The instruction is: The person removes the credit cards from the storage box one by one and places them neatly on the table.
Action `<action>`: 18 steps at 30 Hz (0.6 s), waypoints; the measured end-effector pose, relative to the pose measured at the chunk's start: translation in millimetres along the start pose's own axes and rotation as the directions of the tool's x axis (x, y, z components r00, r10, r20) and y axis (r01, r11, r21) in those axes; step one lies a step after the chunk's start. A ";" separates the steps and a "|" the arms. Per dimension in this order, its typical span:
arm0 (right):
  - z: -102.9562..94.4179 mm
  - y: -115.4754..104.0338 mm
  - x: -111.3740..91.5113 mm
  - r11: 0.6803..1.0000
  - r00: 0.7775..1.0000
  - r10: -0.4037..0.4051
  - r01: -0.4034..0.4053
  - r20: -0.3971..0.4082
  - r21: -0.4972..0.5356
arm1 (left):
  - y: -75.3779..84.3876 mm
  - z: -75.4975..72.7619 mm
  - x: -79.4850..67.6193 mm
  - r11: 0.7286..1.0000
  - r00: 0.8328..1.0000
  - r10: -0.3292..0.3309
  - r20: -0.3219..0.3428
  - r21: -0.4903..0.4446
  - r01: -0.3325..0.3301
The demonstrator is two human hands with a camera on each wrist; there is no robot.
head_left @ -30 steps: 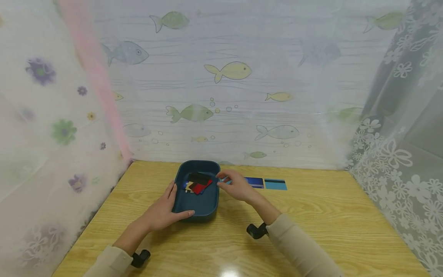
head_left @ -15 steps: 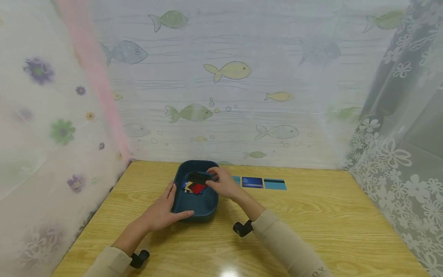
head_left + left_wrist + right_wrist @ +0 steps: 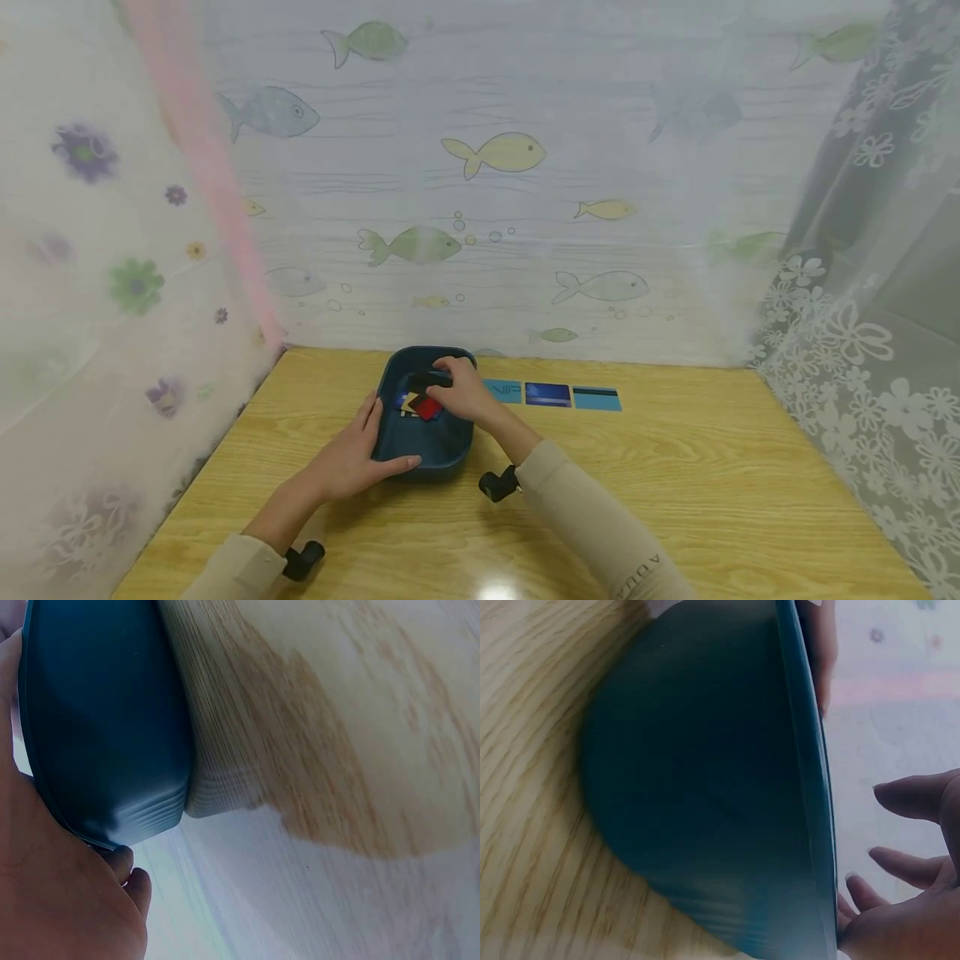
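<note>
A dark blue plastic basin (image 3: 426, 450) stands on the table with several overlapping cards inside, among them a red card (image 3: 426, 407) and a black card (image 3: 425, 381). My left hand (image 3: 347, 461) holds the basin at its near left corner, fingers along the left side and thumb over the front rim. Over the basin's right side is my right hand (image 3: 467, 393), thumb and fingers spread apart above the black card, which it partly covers. In the right wrist view the right hand's fingers (image 3: 900, 866) stand apart with nothing visible between them.
Right of the basin, a light blue card lettered VIP (image 3: 504, 391), a dark blue card (image 3: 548, 395) and a light blue card with a dark stripe (image 3: 597, 398) lie in a row on the wooden table (image 3: 675, 483). Behind hangs a fish-print curtain (image 3: 495, 250).
My right hand has moved left from the basin's right rim to above the cards inside, uncovering the VIP card on the table. The left hand and basin have stayed nearly still.
</note>
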State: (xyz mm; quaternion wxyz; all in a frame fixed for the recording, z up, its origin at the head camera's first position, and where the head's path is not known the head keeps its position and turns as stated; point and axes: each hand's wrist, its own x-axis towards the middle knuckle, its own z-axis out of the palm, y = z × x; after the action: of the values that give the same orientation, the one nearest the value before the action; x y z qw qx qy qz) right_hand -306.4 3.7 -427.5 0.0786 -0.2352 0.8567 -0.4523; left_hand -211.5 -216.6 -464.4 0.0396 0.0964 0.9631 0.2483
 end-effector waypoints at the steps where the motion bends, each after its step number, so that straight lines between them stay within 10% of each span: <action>1: 0.9 -0.7 1.3 1.000 1.000 0.007 -0.007 0.002 0.011 | 0.2 0.1 -0.2 1.000 1.000 0.004 -0.001 0.001 -0.004; 18: 18.7 -0.7 30.0 0.976 0.975 0.218 -0.217 -0.036 0.028 | -2.5 2.4 0.3 1.000 1.000 0.004 0.008 0.000 -0.004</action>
State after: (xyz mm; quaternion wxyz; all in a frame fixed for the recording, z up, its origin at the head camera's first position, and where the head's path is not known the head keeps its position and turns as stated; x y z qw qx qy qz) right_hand -326.0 -24.7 -435.4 0.1136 -0.1301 0.8731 -0.4558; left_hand -212.0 -217.6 -467.7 0.0429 0.0994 0.9627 0.2480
